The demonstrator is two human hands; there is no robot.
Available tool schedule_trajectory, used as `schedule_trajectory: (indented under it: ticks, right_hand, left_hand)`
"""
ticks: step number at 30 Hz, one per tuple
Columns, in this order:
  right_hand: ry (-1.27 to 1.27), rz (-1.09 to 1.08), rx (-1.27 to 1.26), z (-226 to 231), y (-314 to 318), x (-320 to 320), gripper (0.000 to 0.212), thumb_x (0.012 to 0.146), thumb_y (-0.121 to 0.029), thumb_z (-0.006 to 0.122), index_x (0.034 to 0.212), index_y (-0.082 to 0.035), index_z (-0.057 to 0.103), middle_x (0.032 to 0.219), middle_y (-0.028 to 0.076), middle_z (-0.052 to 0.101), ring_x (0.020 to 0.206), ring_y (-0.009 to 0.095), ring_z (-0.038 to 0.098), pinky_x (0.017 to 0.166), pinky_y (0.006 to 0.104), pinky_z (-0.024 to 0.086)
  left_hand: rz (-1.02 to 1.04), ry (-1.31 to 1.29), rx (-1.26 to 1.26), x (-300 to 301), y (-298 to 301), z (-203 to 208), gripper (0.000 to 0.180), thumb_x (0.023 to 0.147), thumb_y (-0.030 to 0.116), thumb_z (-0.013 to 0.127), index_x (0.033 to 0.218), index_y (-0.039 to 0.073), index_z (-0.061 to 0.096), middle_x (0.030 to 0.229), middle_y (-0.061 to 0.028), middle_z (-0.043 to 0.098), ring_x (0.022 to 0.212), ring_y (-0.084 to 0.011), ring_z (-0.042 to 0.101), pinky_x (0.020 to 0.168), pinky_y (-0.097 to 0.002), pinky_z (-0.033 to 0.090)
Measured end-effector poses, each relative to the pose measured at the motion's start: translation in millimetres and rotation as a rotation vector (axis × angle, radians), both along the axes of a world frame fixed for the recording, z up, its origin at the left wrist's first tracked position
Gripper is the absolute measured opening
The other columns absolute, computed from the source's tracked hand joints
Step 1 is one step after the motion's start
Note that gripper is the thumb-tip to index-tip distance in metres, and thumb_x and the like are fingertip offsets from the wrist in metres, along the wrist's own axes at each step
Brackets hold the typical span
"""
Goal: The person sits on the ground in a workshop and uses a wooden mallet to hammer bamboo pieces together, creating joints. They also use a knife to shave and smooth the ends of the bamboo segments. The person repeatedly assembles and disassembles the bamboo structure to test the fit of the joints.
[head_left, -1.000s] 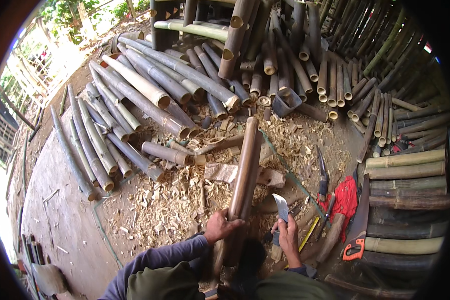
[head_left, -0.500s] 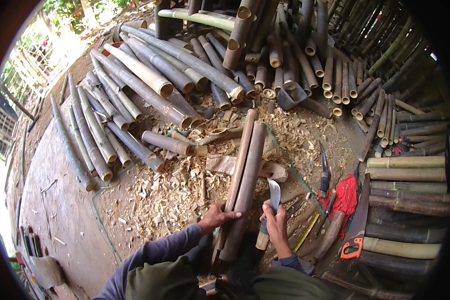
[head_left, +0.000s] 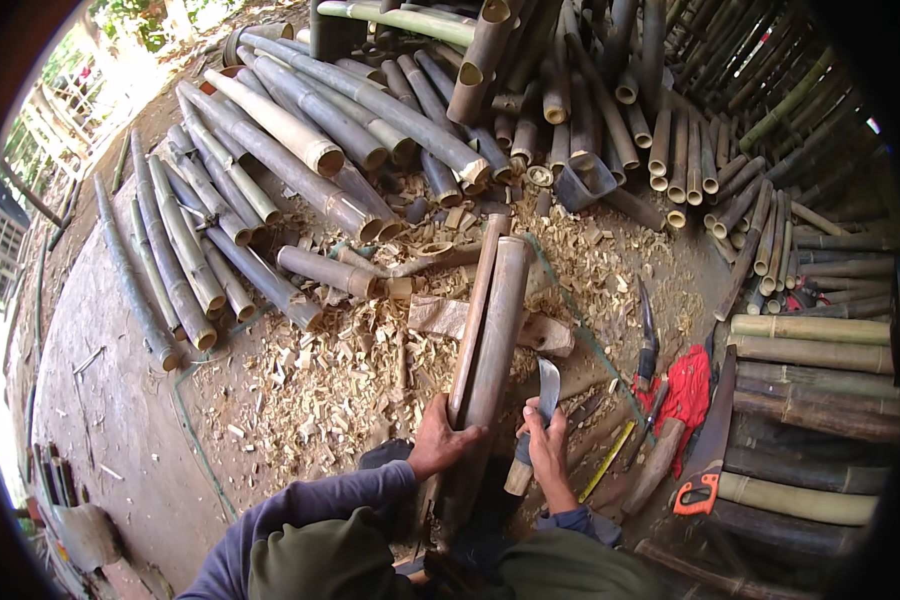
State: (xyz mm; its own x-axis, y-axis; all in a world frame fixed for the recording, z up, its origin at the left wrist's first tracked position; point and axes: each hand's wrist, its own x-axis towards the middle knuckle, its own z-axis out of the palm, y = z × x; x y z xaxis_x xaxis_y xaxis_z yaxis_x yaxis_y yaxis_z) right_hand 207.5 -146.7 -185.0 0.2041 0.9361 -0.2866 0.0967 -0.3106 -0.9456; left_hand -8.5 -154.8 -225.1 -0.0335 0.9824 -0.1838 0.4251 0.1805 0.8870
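Observation:
My left hand (head_left: 444, 438) is closed round two lengths of brown bamboo lying side by side, with a dark gap between them. The slimmer piece (head_left: 476, 318) is on the left and the thicker bamboo tube (head_left: 501, 325) on the right. Their far ends extend over a rough wooden block (head_left: 440, 316), and their near ends reach down between my knees. My right hand (head_left: 547, 445) grips a knife (head_left: 549, 386) just to the right of the tube. Its curved blade points away from me, apart from the bamboo, and the handle's pale wooden end shows below my fist.
Wood chips (head_left: 320, 395) cover the ground ahead. Bamboo poles (head_left: 315, 150) are heaped at the far left, with more stacked along the right. Near my right side lie an orange-handled saw (head_left: 697, 490), a red cloth (head_left: 687, 390), a yellow measuring strip (head_left: 607, 462) and a dark-handled blade (head_left: 648, 345).
My left hand has shifted slightly on the bamboo, its thumb lying differently. The pieces have tilted a little, showing more of the thicker tube's far end. The knife has barely moved.

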Motion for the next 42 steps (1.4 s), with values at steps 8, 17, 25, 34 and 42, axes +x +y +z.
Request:
schedule_trajectory:
  ticks: [8, 17, 25, 34, 42]
  right_hand:
    - [0.022, 0.018, 0.009, -0.5, -2.7, 10.2, 0.024, 0.106, -0.019, 0.065, 0.122, -0.001, 0.064, 0.094, 0.004, 0.061, 0.072, 0.014, 0.061, 0.07, 0.0333, 0.055]
    - [-0.014, 0.037, 0.061, 16.4, 1.2, 15.0, 0.026, 0.108, -0.019, 0.061, 0.126, 0.0, 0.062, 0.089, 0.003, 0.058, 0.073, 0.014, 0.06, 0.067, 0.0339, 0.056]
    - [0.038, 0.116, 0.099, 33.9, 16.6, 21.2, 0.027, 0.113, -0.02, 0.051, 0.128, 0.002, 0.059, 0.081, 0.004, 0.057, 0.071, 0.015, 0.058, 0.07, 0.0329, 0.055]
    - [-0.606, 0.374, 0.211, 81.9, 79.5, 33.5, 0.031, 0.113, -0.028, 0.053, 0.112, 0.002, 0.062, 0.07, 0.012, 0.063, 0.063, 0.026, 0.066, 0.065, 0.0445, 0.051]
    - [-0.931, 0.675, 0.291, 113.9, 134.7, 18.6, 0.023, 0.11, -0.026, 0.059, 0.107, -0.003, 0.059, 0.086, 0.025, 0.071, 0.081, 0.048, 0.071, 0.066, 0.0565, 0.053]
  left_hand:
    - [0.001, -0.052, -0.061, -22.0, -0.3, -5.3, 0.061, 0.087, 0.011, 0.071, 0.143, -0.003, 0.049, 0.114, -0.0305, 0.067, 0.104, -0.0468, 0.068, 0.095, -0.0523, 0.056]
    - [-0.007, -0.086, -0.089, -10.4, 0.4, 45.5, 0.066, 0.091, 0.029, 0.071, 0.145, -0.001, 0.048, 0.117, -0.033, 0.066, 0.111, -0.0498, 0.066, 0.1, -0.0538, 0.052]
    - [0.005, -0.031, -0.053, -10.9, 3.6, 38.8, 0.073, 0.092, 0.037, 0.075, 0.145, -0.006, 0.051, 0.121, -0.033, 0.067, 0.119, -0.0479, 0.066, 0.103, -0.0519, 0.052]
    - [-0.217, 0.106, -0.294, -18.2, 12.3, 64.5, 0.059, 0.092, 0.051, 0.076, 0.11, -0.004, 0.064, 0.106, -0.0295, 0.07, 0.103, -0.0469, 0.069, 0.09, -0.0549, 0.054]
    - [-0.199, 0.163, -0.096, -18.5, 8.5, 43.5, 0.062, 0.091, 0.057, 0.077, 0.102, -0.002, 0.064, 0.093, -0.0288, 0.069, 0.093, -0.0482, 0.069, 0.082, -0.0557, 0.054]
